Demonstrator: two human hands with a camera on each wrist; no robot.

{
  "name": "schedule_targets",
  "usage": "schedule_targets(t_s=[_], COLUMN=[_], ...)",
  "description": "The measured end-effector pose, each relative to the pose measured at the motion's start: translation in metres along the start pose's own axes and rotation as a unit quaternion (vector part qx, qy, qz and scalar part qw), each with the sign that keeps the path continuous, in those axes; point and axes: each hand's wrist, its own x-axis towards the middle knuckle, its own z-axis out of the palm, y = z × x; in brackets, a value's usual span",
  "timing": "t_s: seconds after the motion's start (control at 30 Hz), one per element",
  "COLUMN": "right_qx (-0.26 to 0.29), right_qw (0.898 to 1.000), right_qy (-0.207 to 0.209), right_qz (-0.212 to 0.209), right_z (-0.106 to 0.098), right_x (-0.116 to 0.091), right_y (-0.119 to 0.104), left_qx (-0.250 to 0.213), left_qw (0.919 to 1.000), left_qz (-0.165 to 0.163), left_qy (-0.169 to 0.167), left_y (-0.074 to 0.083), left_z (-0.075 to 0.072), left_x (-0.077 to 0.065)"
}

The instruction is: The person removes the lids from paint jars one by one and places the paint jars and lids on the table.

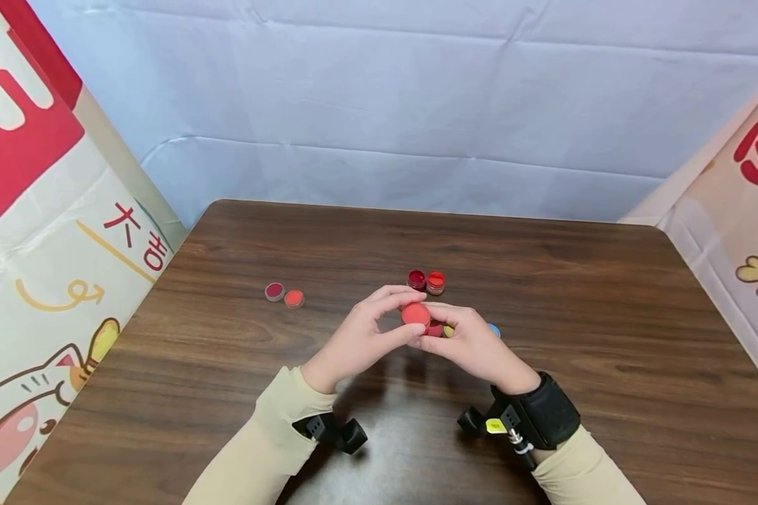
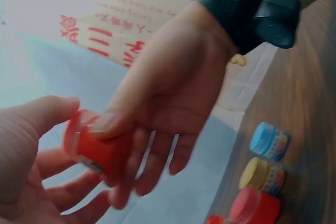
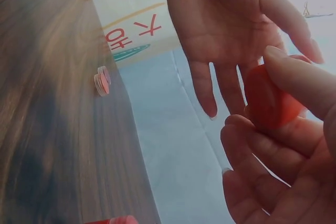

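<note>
My right hand (image 1: 476,344) is clamped on a small red jar (image 1: 415,315), its thumb pressing one side and fingers curled behind the other. My left hand (image 1: 361,344) meets it there, thumb on the near edge of the jar's round top and a forefinger on the far edge, pinching it between them; my other left fingers stretch out past it. The jar is up off the table (image 1: 328,245), top facing my head, right between my two hands. Just beyond my fingertips stand a dark red pot (image 1: 417,280) and, right beside it, an orange-red pot (image 1: 436,283). Partly hidden behind my right hand are a pink-topped jar (image 2: 255,206), a yellow jar (image 2: 262,176) and a blue jar (image 2: 270,141), lined up in that order, the blue one farthest to my right. Off to my left, well apart from the jars, a dark pink lid (image 1: 274,292) and an orange lid (image 1: 294,299) lie close together on the dark wood. I have a black camera on each wrist and cream sleeves (image 1: 246,449) on my arms. Past the table hangs a pale blue cloth (image 1: 379,91), with printed banners (image 1: 44,294) to either side.
</note>
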Motion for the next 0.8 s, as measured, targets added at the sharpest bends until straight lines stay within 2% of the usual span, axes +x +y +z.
schedule_targets(t_s=[0.13, 0.37, 0.5, 0.8], right_qx=[0.003, 0.002, 0.008, 0.004], right_qw=[1.0, 1.0, 1.0, 1.0], right_qy=[-0.005, -0.002, -0.007, -0.009], right_qz=[-0.002, -0.008, -0.011, -0.009], right_z=[0.0002, -0.0005, -0.0006, -0.0003], right_x=[0.0, 0.0009, 0.0011, 0.0016], right_y=[0.0008, 0.0012, 0.0012, 0.0014], left_qx=[0.005, 0.034, 0.039, 0.042], left_qw=[0.9998, 0.9986, 0.9984, 0.9988], left_qz=[0.017, 0.032, 0.028, 0.007], left_qy=[-0.008, 0.024, 0.032, 0.024], left_y=[-0.0005, -0.0003, 0.0007, 0.0], left_z=[-0.0025, 0.0029, 0.0041, 0.0045], left_x=[0.0002, 0.001, 0.0013, 0.0015])
